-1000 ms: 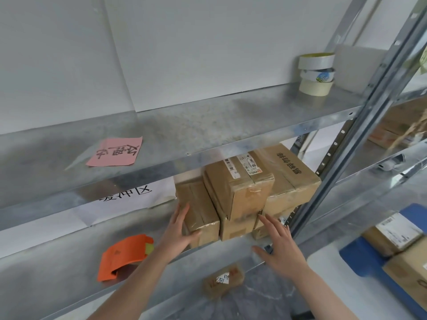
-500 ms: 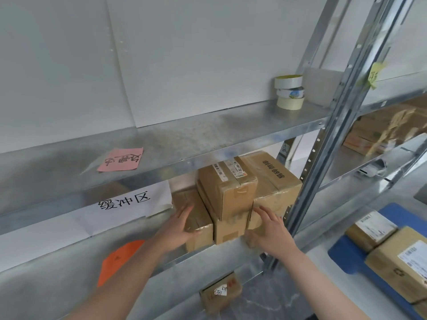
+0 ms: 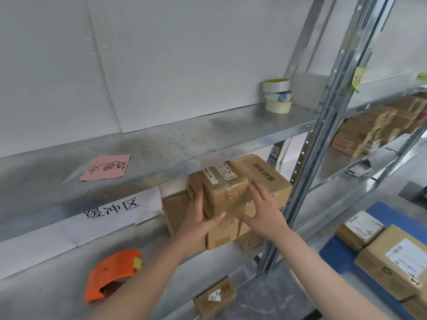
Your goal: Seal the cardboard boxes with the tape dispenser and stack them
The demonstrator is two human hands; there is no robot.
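Several taped cardboard boxes stand stacked on the middle metal shelf [image 3: 57,280]. My left hand [image 3: 199,218] and my right hand [image 3: 261,211] press against the two sides of the top labelled box [image 3: 227,192], which rests on a lower box [image 3: 221,236]. A larger box with printed characters [image 3: 270,181] sits to its right, a lower box [image 3: 175,211] to its left. The orange tape dispenser [image 3: 113,273] lies on the same shelf, well left of my hands.
Three tape rolls [image 3: 277,95] are piled on the upper shelf [image 3: 184,139], with a pink note [image 3: 105,167] further left. A steel upright [image 3: 323,125] stands just right of the boxes. Boxes lie on a blue cart [image 3: 392,218] at right. A small box [image 3: 215,296] sits below.
Both hands have moved up and inward from the outer lower boxes and now clasp the top labelled box from each side. The camera has drawn closer.
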